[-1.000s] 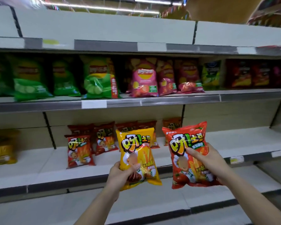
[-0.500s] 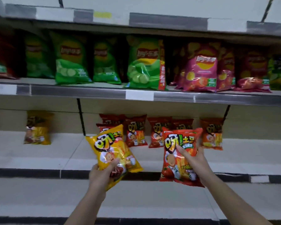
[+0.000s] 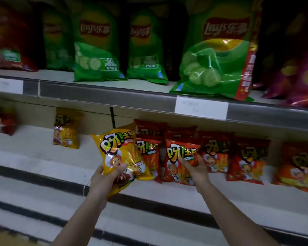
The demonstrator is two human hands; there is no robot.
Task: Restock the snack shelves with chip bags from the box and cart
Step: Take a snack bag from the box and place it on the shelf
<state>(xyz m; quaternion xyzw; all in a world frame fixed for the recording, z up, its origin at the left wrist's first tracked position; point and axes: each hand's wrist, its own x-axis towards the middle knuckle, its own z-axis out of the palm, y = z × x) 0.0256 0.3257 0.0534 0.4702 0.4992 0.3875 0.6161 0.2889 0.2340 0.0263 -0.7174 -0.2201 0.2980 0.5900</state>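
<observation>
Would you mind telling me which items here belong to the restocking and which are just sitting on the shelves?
In use:
- yellow bag, in left hand
- red bag, in right hand

Just shelved:
- green Lay's bags
- lone yellow bag

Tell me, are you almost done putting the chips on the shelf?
Not yet. Done: a row of red bags already stands on the lower shelf. In hand: the left hand holds a yellow bag; the right hand sets a red bag into the row. Left: bare shelf beside the lone yellow bag.
</observation>
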